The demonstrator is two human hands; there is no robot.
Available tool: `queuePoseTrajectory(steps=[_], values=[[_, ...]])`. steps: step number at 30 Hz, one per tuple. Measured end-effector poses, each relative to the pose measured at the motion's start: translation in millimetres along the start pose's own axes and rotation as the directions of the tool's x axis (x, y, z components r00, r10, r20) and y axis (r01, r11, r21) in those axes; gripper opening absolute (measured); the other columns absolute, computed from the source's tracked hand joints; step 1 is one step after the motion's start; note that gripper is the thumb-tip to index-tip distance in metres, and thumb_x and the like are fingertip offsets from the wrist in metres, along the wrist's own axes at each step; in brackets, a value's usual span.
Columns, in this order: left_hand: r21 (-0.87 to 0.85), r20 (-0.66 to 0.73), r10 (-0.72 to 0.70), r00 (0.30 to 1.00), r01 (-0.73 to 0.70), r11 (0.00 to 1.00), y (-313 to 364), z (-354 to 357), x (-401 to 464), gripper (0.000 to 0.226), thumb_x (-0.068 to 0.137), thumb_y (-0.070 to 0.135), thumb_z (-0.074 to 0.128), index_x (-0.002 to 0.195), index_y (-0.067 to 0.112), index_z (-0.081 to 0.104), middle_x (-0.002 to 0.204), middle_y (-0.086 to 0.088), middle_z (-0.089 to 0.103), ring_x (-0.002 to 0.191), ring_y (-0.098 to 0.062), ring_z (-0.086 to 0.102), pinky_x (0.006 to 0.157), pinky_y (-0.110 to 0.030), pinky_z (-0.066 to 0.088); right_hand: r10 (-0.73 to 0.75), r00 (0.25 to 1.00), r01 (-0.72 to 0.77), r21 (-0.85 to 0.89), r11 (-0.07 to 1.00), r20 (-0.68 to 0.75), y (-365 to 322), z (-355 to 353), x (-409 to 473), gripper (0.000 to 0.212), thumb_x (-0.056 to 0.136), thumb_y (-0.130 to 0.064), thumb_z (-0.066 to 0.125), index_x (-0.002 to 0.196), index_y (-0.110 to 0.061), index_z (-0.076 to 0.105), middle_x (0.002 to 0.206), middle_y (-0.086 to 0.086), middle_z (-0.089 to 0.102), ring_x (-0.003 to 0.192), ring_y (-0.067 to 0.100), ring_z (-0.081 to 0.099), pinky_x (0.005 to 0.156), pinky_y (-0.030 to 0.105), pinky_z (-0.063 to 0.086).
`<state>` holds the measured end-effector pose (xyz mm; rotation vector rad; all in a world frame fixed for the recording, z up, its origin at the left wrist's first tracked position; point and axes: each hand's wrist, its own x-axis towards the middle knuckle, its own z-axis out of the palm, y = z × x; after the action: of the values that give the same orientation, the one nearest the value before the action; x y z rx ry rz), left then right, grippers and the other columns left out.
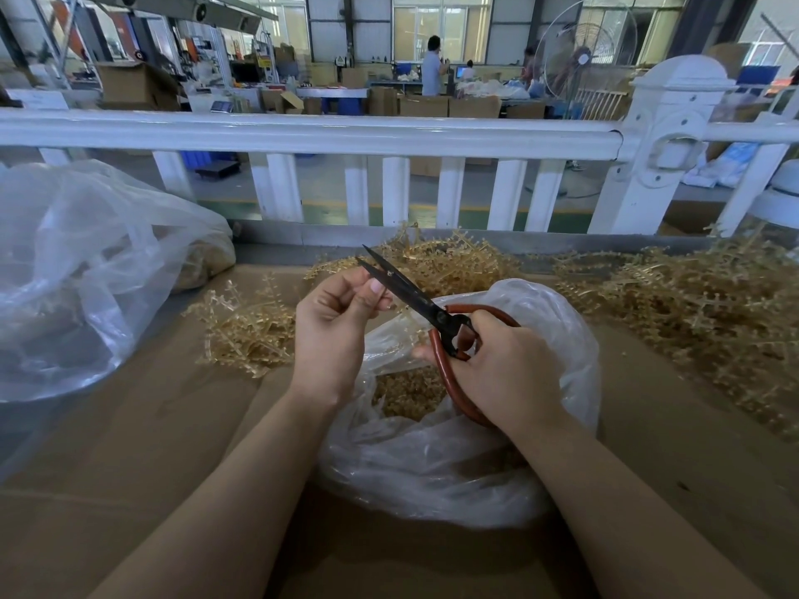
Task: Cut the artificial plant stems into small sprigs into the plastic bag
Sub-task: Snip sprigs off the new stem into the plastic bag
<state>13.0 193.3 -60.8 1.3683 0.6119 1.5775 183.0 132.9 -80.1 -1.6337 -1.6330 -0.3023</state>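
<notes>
My right hand grips the red-brown handles of black scissors, blades slightly parted and pointing up-left. My left hand is curled beside the blades, thumb against the fingers; what it pinches is too small to make out. Below both hands lies an open clear plastic bag holding cut tan sprigs. Uncut tan artificial plant stems lie in piles: left of my hands, behind the scissors and at the right.
Brown cardboard covers the table. A large clear bag with tan pieces sits at the left. A white railing runs along the table's far edge. Beyond it are workshop boxes, a standing fan and people.
</notes>
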Motion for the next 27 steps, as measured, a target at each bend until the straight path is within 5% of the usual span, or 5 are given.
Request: queuePoseTrajectory(steps=[4,11,18,27], values=[[-0.008,-0.007,-0.009,1.0,0.009,1.0,1.4,-1.0,-0.3,0.011,0.093,0.001,0.06,0.098,0.006,0.069,0.075,0.007,0.071,0.069,-0.005,0.061,0.071,-0.018,0.051,0.001,1.0,-0.002,0.048,0.999,0.018,-2.7,-2.5,0.6,0.057,0.074,-0.084,0.047,0.066,-0.028,0.041,0.055,-0.017,0.045,0.047,0.0,0.045,0.047,0.012,0.032],[-0.007,-0.032,-0.015,0.999,0.015,1.0,1.8,0.2,-0.4,0.013,0.094,0.001,0.06,0.095,0.009,0.069,0.074,0.008,0.071,0.068,-0.005,0.061,0.071,-0.019,0.051,-0.021,0.999,0.019,0.054,0.998,0.026,-3.0,-2.1,1.6,0.053,0.076,-0.078,0.055,0.063,-0.034,0.03,0.052,-0.02,0.035,0.045,-0.001,0.039,0.048,0.013,0.027],[0.055,0.005,0.018,1.0,-0.018,0.998,3.6,1.2,-2.3,0.024,0.097,-0.005,0.052,0.087,0.009,0.068,0.074,0.009,0.069,0.069,-0.003,0.06,0.068,-0.016,0.05,-0.006,0.998,0.004,0.038,0.999,0.057,1.9,1.6,0.9,0.072,0.071,-0.093,0.038,0.077,-0.024,0.057,0.07,-0.014,0.061,0.061,0.003,0.056,0.056,0.025,0.052],[0.23,0.021,0.031,0.999,-0.034,0.973,7.4,4.0,-5.6,0.03,0.096,-0.007,0.053,0.089,0.017,0.07,0.075,0.014,0.069,0.071,0.002,0.061,0.069,-0.013,0.049,-0.004,0.997,0.006,-0.028,1.0,0.072,4.3,-1.0,1.4,0.071,0.071,-0.094,0.037,0.081,-0.027,0.057,0.074,-0.015,0.061,0.064,0.002,0.056,0.056,0.023,0.052]])
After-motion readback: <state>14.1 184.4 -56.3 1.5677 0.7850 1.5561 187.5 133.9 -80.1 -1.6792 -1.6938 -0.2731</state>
